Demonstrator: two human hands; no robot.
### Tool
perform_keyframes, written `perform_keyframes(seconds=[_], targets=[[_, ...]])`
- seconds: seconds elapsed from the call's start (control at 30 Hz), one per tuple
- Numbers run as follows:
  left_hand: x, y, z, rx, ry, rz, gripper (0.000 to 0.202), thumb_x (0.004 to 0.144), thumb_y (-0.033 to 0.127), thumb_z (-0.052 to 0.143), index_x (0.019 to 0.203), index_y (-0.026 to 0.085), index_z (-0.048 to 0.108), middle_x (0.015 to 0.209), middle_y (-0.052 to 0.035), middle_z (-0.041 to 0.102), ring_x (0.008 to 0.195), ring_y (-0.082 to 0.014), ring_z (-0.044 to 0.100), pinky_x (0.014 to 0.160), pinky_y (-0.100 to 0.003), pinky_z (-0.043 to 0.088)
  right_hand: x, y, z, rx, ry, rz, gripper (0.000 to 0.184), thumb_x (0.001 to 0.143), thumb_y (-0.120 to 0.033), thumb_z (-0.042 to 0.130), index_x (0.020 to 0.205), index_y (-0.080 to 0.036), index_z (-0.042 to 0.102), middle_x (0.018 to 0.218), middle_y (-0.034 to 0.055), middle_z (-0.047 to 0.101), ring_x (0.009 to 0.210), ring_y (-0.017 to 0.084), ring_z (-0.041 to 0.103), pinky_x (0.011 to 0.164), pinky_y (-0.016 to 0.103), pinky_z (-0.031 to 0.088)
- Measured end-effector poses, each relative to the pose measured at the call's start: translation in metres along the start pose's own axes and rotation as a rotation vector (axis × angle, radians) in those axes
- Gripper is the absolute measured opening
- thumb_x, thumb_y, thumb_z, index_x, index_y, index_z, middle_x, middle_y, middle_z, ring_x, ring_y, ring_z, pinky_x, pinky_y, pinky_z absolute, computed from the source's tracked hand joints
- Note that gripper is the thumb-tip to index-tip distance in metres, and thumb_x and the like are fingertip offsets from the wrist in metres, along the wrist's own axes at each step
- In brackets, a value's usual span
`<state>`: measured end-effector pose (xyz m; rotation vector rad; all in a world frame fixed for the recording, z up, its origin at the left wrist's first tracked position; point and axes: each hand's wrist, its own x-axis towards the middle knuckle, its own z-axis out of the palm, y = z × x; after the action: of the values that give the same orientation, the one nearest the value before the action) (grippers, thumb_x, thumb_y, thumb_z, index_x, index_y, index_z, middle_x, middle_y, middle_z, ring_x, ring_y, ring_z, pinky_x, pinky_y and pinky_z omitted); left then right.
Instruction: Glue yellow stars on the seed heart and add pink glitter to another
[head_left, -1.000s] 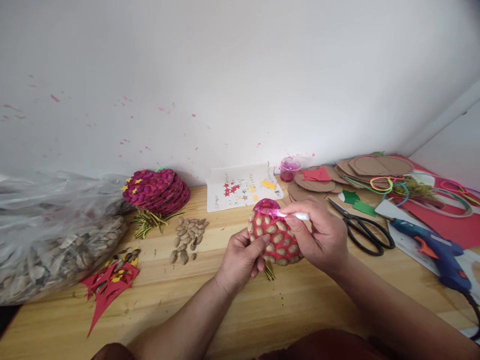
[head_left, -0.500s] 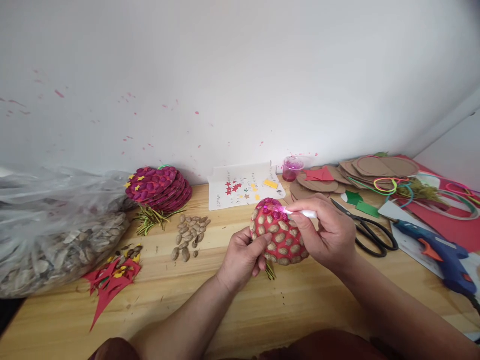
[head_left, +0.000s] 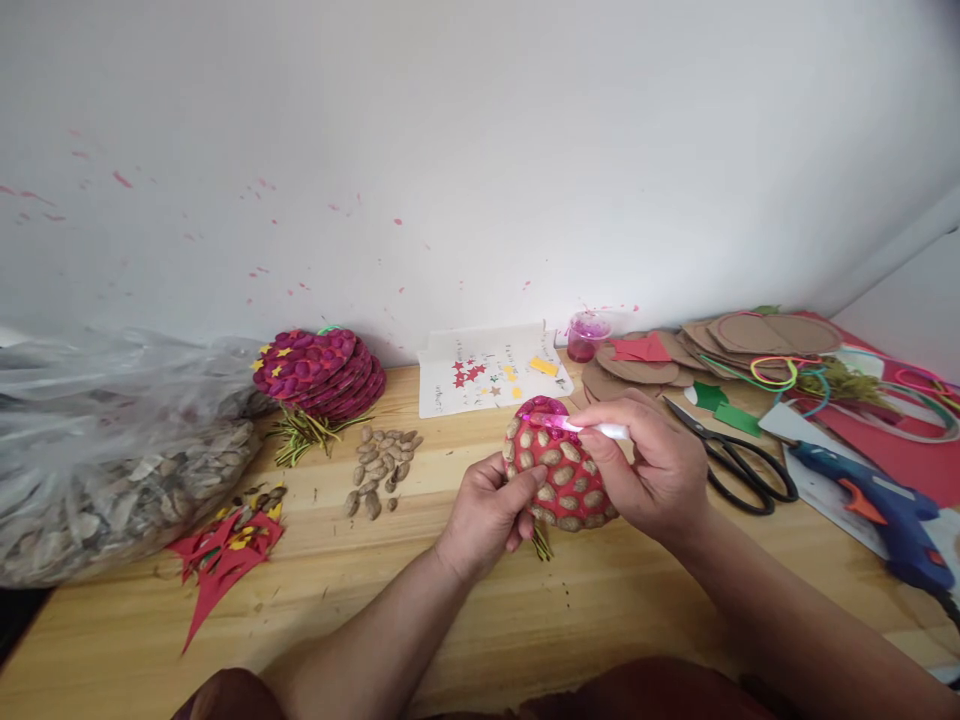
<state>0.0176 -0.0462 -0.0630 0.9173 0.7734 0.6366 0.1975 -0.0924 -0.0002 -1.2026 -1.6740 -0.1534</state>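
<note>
My left hand [head_left: 491,500] grips the lower left edge of a round red craft piece [head_left: 564,485] covered in peanuts, its thumb on the front. Toward the top, the peanuts are painted magenta; lower down they are bare tan. Green stems poke out beneath. Between the thumb and fingers of my right hand [head_left: 652,460] is a white-handled paintbrush [head_left: 600,430], its magenta tip touching the upper peanuts. A plastic cup of magenta paint [head_left: 585,338] stands behind, by the wall.
Loose peanuts [head_left: 384,465], red scraps [head_left: 232,560], a peanut bag [head_left: 135,480] and stacked magenta pieces [head_left: 322,370] lie left. Star cut-outs rest on white paper [head_left: 442,395]. Cardboard shapes [head_left: 757,335], scissors [head_left: 739,465] and a blue glue gun [head_left: 892,510] lie right.
The brush tip has shifted slightly left across the upper peanuts, and my right hand moved a little with it. My left hand keeps its hold.
</note>
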Motion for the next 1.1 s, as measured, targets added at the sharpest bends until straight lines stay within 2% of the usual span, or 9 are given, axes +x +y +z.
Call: perform_keyframes(seconds=[0.2, 0.4, 0.7, 1.1], targets=[[-0.0013, 0.0021, 0.0013, -0.019, 0.012, -0.015, 0.048, 0.07, 0.058, 0.085, 0.075, 0.018, 0.059, 0.047, 0.0064, 0.055, 0.029, -0.0047, 0.038, 0.027, -0.015, 0.022, 0.0003, 0.0011, 0.0001, -0.013, 0.014, 0.014, 0.017, 0.091, -0.011, 0.064, 0.102, -0.023, 0.07, 0.089, 0.0013, 0.075, 0.081, 0.017, 0.069, 0.076, 0.031, 0.056], [-0.0012, 0.0035, 0.0018, 0.001, 0.02, -0.015, 0.049, 0.069, 0.059, 0.085, 0.075, 0.018, 0.059, 0.047, 0.0063, 0.055, 0.029, -0.0048, 0.039, 0.027, -0.016, 0.022, 0.001, -0.0002, 0.0011, -0.002, -0.026, 0.005, 0.015, 0.092, -0.012, 0.062, 0.1, -0.023, 0.069, 0.088, 0.0015, 0.075, 0.079, 0.018, 0.069, 0.074, 0.031, 0.056], [-0.0015, 0.0033, 0.0019, 0.002, 0.005, -0.015, 0.046, 0.072, 0.056, 0.084, 0.076, 0.017, 0.06, 0.047, 0.0062, 0.056, 0.028, -0.0041, 0.036, 0.027, -0.016, 0.022, 0.0012, -0.0002, 0.0001, -0.008, -0.019, 0.0, 0.014, 0.093, -0.013, 0.062, 0.1, -0.023, 0.069, 0.088, 0.0017, 0.075, 0.079, 0.017, 0.069, 0.073, 0.032, 0.056], [-0.0019, 0.0061, 0.0031, -0.006, 0.028, -0.03, 0.05, 0.067, 0.058, 0.086, 0.074, 0.018, 0.058, 0.046, 0.0073, 0.053, 0.029, -0.0042, 0.038, 0.027, -0.016, 0.021, 0.0013, 0.0019, 0.0006, -0.01, -0.005, 0.036, 0.013, 0.093, -0.015, 0.062, 0.099, -0.024, 0.07, 0.087, 0.0018, 0.076, 0.077, 0.018, 0.07, 0.073, 0.033, 0.057]])
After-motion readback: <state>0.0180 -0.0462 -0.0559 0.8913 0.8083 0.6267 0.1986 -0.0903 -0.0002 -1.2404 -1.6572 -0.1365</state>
